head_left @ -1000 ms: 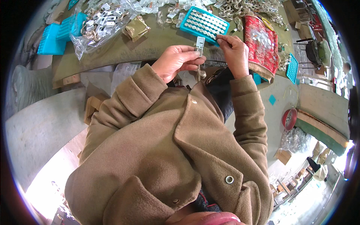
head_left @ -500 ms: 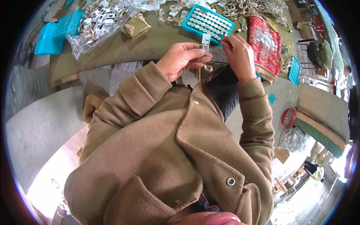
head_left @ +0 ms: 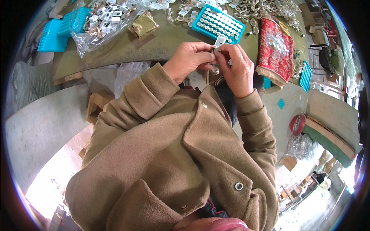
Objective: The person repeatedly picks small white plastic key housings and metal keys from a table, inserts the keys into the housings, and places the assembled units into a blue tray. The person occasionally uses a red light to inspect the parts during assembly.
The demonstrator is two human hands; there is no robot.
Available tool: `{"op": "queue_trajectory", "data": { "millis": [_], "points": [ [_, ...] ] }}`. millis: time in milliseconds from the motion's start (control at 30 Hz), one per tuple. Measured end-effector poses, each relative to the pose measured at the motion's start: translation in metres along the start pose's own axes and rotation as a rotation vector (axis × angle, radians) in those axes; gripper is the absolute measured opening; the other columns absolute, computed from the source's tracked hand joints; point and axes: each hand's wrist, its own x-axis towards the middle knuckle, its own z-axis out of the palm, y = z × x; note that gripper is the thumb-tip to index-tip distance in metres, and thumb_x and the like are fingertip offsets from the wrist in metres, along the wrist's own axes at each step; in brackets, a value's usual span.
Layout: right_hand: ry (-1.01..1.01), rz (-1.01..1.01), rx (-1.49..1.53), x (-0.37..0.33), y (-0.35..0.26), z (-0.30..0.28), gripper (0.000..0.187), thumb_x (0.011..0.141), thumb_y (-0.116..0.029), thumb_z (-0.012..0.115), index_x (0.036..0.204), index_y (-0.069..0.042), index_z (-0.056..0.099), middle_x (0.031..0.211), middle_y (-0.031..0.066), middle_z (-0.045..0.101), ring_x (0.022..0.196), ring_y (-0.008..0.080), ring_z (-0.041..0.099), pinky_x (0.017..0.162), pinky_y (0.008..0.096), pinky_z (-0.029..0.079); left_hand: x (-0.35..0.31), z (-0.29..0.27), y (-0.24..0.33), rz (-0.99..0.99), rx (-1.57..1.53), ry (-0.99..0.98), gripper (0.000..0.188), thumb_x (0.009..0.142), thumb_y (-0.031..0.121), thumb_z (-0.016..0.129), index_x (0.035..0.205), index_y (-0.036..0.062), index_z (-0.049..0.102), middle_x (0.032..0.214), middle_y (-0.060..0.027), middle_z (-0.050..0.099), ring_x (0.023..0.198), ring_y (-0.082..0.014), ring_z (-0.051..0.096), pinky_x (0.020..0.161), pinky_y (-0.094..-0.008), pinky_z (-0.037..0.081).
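At the near edge of the disc tray (head_left: 198,28), the left hand (head_left: 187,59) pinches the case (head_left: 220,41) while the right hand (head_left: 237,68) meets it, its grip impossible to tell, and a bump from either could jolt discs (head_left: 219,24) loose

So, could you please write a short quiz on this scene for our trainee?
1. True or false: the gold packet lies left of the blue tray of round pieces.
2. What colour is the patterned cloth right of the tray? A) green B) red C) grey
3. At what thing do the left hand and right hand meet?

Key: 1. True. 2. B. 3. A small white slotted piece.
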Motion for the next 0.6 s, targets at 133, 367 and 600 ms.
{"op": "queue_trajectory", "data": {
  "millis": [133,367,600],
  "points": [
    [0.036,0.023,0.079,-0.006,0.002,0.004,0.010,0.083,-0.003,0.070,0.092,-0.005,0.068,0.082,0.0104,0.064,0.072,0.0287,0.065,0.063,0.0342,0.053,-0.004,-0.003,0.000,0.029,0.063,0.004,0.029,0.093,0.011,0.064,0.120,-0.0015,0.064,0.104,-0.0057,0.069,0.092,-0.0095,0.067,0.079,-0.0221,0.056],
    [-0.006,0.298,0.503,-0.009,0.015,0.000,0.012,0.088,0.003,0.064,0.097,0.001,0.071,0.095,0.0092,0.072,0.074,0.0145,0.068,0.063,0.0272,0.055,0.002,0.001,-0.006,-0.038,-0.170,0.067,0.024,0.096,0.016,0.064,0.114,0.0007,0.067,0.101,-0.0056,0.070,0.088,-0.0092,0.068,0.074,-0.0186,0.056],
    [0.129,0.135,-0.167,0.013,0.041,0.000,0.005,0.087,-0.010,0.068,0.092,-0.008,0.068,0.084,0.0117,0.066,0.069,0.0263,0.066,0.060,0.0348,0.051,0.005,-0.003,-0.001,-0.084,-0.073,0.104,0.024,0.097,0.025,0.063,0.108,0.0044,0.069,0.097,-0.0043,0.071,0.083,-0.0058,0.068,0.060,-0.0147,0.050]
  ]
}}
